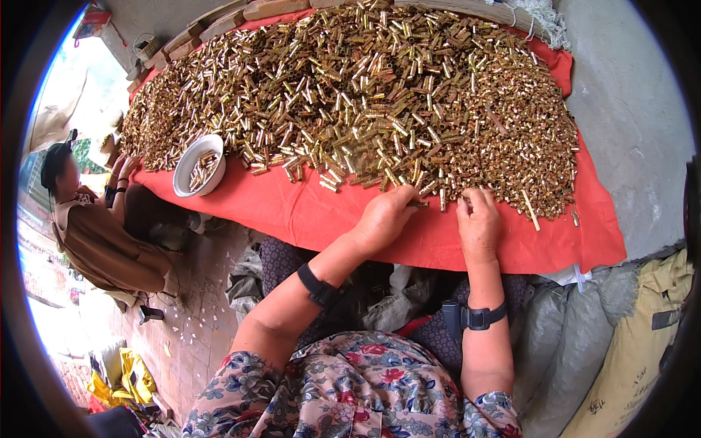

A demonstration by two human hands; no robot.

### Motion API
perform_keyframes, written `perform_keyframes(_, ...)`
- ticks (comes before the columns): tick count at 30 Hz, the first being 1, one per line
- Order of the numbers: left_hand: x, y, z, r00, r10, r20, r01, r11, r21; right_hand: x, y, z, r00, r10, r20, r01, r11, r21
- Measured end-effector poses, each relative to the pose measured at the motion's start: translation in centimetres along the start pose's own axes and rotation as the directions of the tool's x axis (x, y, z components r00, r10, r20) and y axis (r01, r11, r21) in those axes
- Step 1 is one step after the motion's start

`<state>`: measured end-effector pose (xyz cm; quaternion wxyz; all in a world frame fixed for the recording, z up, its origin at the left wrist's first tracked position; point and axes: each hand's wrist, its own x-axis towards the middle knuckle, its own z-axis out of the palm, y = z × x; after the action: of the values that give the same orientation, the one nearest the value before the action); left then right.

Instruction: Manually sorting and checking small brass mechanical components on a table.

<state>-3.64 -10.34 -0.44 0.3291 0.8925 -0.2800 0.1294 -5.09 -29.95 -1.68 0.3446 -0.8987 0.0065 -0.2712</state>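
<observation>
A broad heap of small brass-coloured metal tubes lies on a red cloth. At its near edge my left hand is closed, and a small metal tube pokes out from between its thumb and fingers. My right hand is beside it to the right, fingers pinched together against the edge of the heap. What those fingers hold, if anything, is hidden. Between the two hands a single brass tube lies pointing toward me.
A white bowl with some tubes in it stands left on the cloth. A thin pale stick lies at the right. Another person sits at the far left, hands at the heap. Grey sacks and a yellow sack stand at right.
</observation>
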Motion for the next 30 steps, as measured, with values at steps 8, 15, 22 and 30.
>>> perform_keyframes(8, -2.2, -0.3, -2.7, 0.914, -0.254, 0.317, 0.406, 0.587, -0.700, -0.4, -0.3, -0.7, 0.999, -0.001, 0.033, 0.000, 1.000, 0.027)
perform_keyframes(15, -3.6, -0.3, -3.2, 0.904, -0.268, 0.333, 0.423, 0.448, -0.788, -2.6, -5.5, -1.5, 0.872, 0.130, 0.472, -0.483, 0.390, 0.784)
perform_keyframes(22, -4.5, -0.5, -3.3, 0.924, -0.248, 0.290, 0.368, 0.380, -0.849, -3.8, -6.5, -0.5, 0.876, 0.132, 0.463, -0.481, 0.271, 0.834)
perform_keyframes(30, -4.8, 0.5, -3.6, 0.916, -0.269, 0.297, 0.371, 0.294, -0.881, -4.6, -6.7, 0.5, 0.883, 0.169, 0.437, -0.459, 0.123, 0.880)
